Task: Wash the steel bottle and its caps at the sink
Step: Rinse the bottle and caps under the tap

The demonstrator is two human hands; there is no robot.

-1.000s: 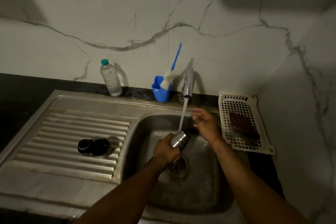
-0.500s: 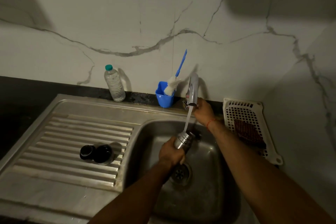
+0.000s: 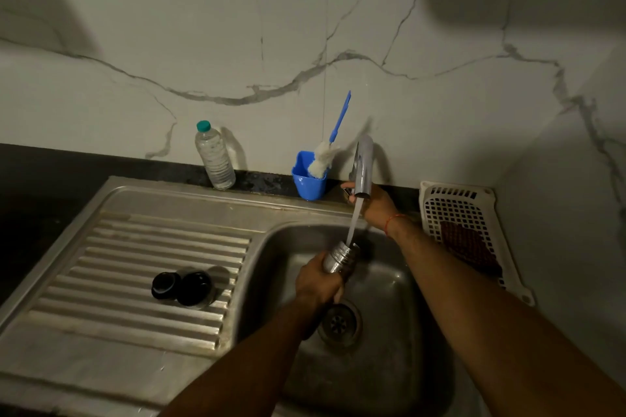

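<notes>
My left hand (image 3: pixel 316 283) grips the steel bottle (image 3: pixel 339 257) over the sink basin (image 3: pixel 389 332), its open mouth tilted up under the running water stream (image 3: pixel 353 222). My right hand (image 3: pixel 376 205) reaches behind the tap (image 3: pixel 363 164) at its base; the spout hides most of its fingers, so the grip is unclear. Two dark caps (image 3: pixel 184 287) lie side by side on the ribbed drainboard (image 3: pixel 118 267) to the left.
A clear plastic bottle (image 3: pixel 215 156) stands at the wall. A blue cup (image 3: pixel 309 179) holds a blue-handled brush (image 3: pixel 333 137). A white perforated basket (image 3: pixel 467 223) with a dark scrubber sits right of the basin. The drain (image 3: pixel 339 323) lies below the bottle.
My right hand moved from beside the bottle up to the base of the tap and stays there. My left hand keeps the bottle under the stream.
</notes>
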